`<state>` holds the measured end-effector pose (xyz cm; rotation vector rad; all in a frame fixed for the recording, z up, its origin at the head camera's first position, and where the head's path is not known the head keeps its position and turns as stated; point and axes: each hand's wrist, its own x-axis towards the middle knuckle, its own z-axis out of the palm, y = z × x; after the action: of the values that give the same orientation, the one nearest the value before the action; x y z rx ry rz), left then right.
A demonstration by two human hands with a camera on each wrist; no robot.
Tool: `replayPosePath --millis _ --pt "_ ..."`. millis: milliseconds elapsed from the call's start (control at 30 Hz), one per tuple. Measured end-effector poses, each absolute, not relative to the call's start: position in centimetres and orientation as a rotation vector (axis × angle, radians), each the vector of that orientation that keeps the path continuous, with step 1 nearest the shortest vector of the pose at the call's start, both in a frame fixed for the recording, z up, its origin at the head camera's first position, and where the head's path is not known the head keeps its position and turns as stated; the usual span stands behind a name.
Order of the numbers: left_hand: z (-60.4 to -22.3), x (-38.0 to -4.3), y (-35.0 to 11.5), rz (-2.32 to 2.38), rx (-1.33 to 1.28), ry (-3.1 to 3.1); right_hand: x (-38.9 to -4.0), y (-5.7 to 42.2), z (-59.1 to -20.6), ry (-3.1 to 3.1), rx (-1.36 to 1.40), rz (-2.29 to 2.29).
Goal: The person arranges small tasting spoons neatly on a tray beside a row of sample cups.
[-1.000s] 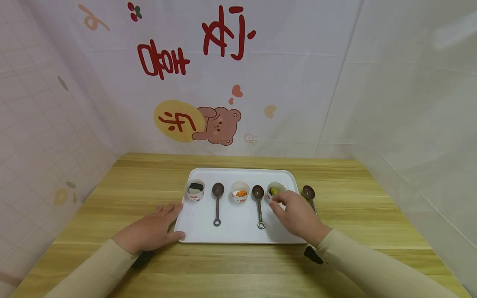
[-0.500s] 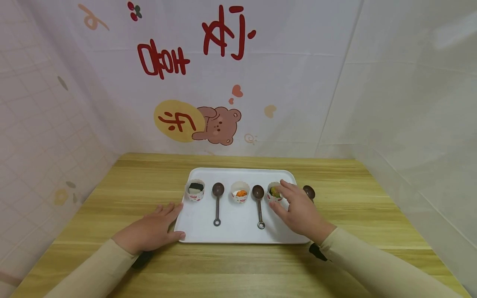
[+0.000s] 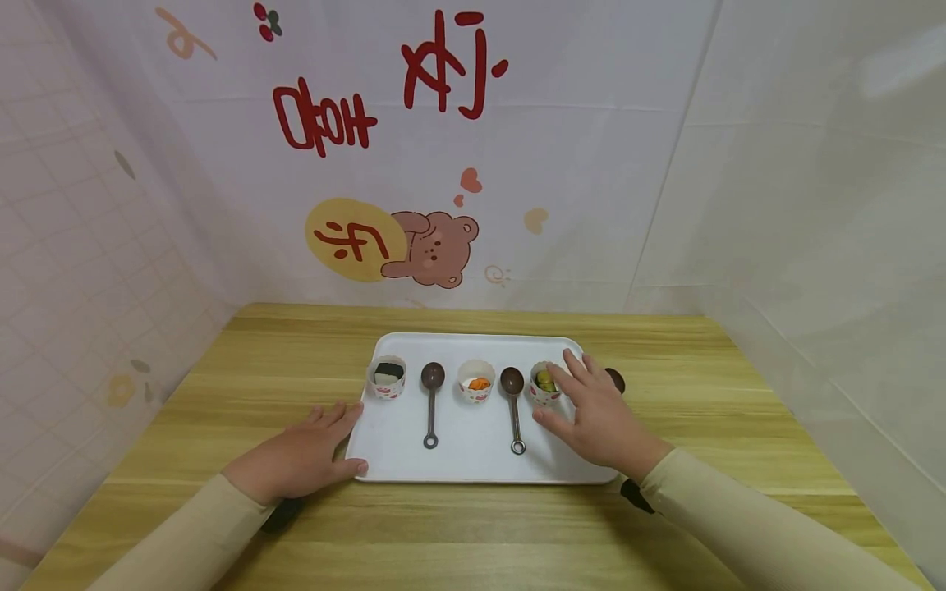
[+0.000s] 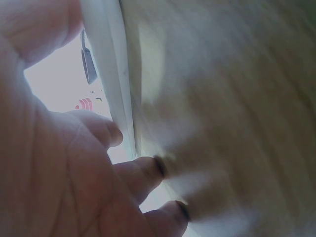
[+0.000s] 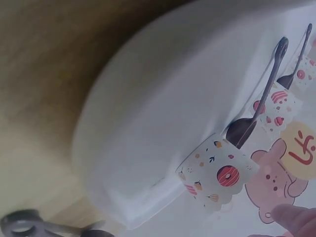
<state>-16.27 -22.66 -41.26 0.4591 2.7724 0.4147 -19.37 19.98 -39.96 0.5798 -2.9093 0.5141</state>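
Note:
A white tray [image 3: 473,460] lies on the wooden table with three patterned paper cups standing on it. My left hand [image 3: 296,460] rests at the tray's left edge, fingers extended. Beside it, the left cup [image 3: 387,392] holds something dark and white. Bits of orange food sit in the middle cup [image 3: 475,396]. My right hand [image 3: 602,419] hovers, fingers spread, by the right cup [image 3: 542,396], which holds green pieces. A fingertip overlaps that cup's rim in the head view; in the right wrist view the visible fingertip [image 5: 296,219] appears apart from the cup wall.
Two brown spoons, one left [image 3: 432,377] and one right [image 3: 512,382], lie between the cups. A third spoon [image 3: 615,379] lies on the table right of the tray, mostly hidden by my right hand. Printed cloth walls [image 3: 473,148] surround the table [image 3: 443,533].
My right hand has drawn slightly back to the right from the right cup, and its fingers have spread. More of the green pieces shows. The left hand stays still.

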Motion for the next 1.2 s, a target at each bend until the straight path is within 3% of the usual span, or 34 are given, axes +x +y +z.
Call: replayPosePath --millis 1200 --pt "-41.4 -16.4 -22.8 0.407 0.46 2.775 -20.1 22.8 -40.7 -3.015 0.496 0.419"
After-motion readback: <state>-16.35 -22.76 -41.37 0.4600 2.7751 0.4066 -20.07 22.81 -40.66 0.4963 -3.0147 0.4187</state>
